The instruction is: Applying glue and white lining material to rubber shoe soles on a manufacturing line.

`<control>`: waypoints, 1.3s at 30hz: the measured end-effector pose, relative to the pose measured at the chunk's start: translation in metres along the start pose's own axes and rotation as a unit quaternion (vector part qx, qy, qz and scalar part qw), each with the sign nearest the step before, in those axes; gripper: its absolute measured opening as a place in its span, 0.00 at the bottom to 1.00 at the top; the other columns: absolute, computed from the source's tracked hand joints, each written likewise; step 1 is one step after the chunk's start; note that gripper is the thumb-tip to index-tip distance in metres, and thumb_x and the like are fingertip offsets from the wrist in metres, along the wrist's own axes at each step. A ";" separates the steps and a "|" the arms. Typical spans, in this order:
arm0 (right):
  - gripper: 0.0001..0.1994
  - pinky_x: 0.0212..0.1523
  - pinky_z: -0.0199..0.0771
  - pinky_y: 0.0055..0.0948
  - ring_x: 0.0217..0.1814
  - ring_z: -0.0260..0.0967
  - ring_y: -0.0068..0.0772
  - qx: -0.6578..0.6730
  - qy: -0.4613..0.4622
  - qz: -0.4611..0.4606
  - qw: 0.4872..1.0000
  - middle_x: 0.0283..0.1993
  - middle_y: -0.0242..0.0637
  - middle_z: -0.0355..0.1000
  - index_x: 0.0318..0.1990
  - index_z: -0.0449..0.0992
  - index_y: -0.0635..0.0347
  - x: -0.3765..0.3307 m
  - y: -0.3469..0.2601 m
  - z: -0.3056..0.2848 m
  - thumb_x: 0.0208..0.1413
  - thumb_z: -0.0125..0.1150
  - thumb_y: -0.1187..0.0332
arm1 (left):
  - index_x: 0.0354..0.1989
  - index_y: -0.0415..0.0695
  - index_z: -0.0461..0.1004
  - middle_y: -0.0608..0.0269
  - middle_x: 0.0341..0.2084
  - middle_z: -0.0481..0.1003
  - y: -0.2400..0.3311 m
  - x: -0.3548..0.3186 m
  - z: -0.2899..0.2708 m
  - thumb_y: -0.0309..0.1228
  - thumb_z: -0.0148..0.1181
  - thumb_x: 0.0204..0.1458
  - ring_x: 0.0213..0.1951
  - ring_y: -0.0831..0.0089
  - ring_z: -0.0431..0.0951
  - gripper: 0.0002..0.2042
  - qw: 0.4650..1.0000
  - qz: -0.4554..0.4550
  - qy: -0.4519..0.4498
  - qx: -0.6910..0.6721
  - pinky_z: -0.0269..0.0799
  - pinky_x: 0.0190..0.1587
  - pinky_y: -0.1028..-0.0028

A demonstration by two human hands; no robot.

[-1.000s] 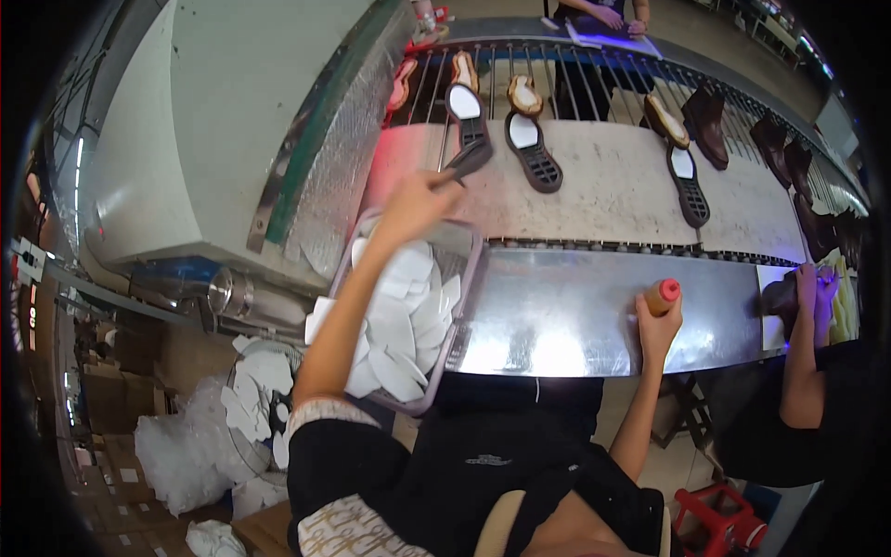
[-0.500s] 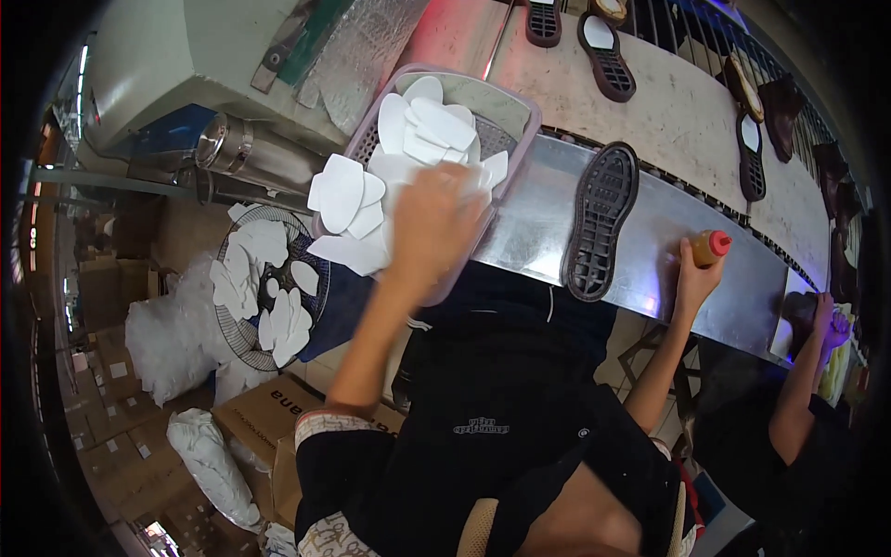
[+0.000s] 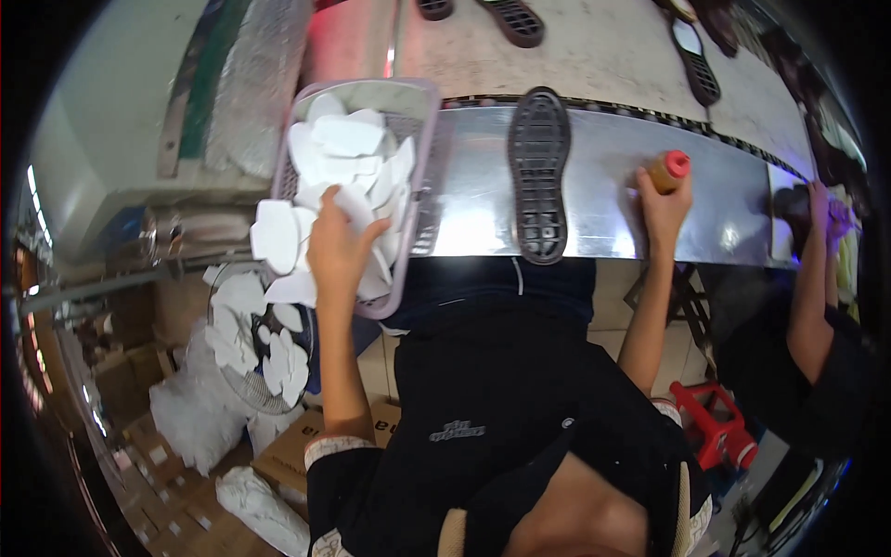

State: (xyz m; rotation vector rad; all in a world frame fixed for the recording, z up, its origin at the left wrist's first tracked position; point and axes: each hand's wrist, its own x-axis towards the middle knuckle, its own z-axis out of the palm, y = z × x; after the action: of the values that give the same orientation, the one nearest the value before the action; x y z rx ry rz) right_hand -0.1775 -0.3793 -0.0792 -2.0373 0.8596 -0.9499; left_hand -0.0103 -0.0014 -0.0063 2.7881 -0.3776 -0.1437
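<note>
At far left a shiny metal cylinder [image 3: 186,232] is lying on its side below a pale machine [image 3: 111,121]; lower down, a round wire rack [image 3: 249,388] is holding loose white cut-outs; next to it, higher up, a pale purple basket [image 3: 422,176] is brimming with white pieces [image 3: 348,137], some of them jutting over its left wall. The left hand [image 3: 353,215] is resting among these pieces, thumb and fingers standing apart with one piece lying between them; I cannot tell whether they are pinching it. Right of the basket a dark shoe sole [image 3: 538,176] is lying on the metal table [image 3: 603,181], gridded face up, its near end at the table's front edge; further right, the right hand [image 3: 665,200] is wrapping its fingers around an amber bottle [image 3: 670,173] with a red cap, gripping it just above the table; at far right a co-worker's hands [image 3: 829,212] are touching a dark object.
</note>
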 end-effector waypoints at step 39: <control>0.27 0.39 0.70 0.23 0.41 0.68 0.24 0.235 -0.200 0.097 0.946 0.41 0.37 0.69 0.49 0.64 0.63 0.034 -0.049 -0.056 0.41 0.69 0.68 | 0.49 0.36 0.68 0.63 0.31 0.74 0.181 0.057 0.122 0.33 0.48 0.57 0.29 0.75 0.73 0.15 0.822 0.144 -0.002 -0.551 0.70 0.31 0.72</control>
State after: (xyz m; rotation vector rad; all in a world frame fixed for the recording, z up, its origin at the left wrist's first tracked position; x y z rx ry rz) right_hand -0.1941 -0.3991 -0.0016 -1.6156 0.5350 -0.5355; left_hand -0.0169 -0.2190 -0.0648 1.5603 -0.4997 -0.2090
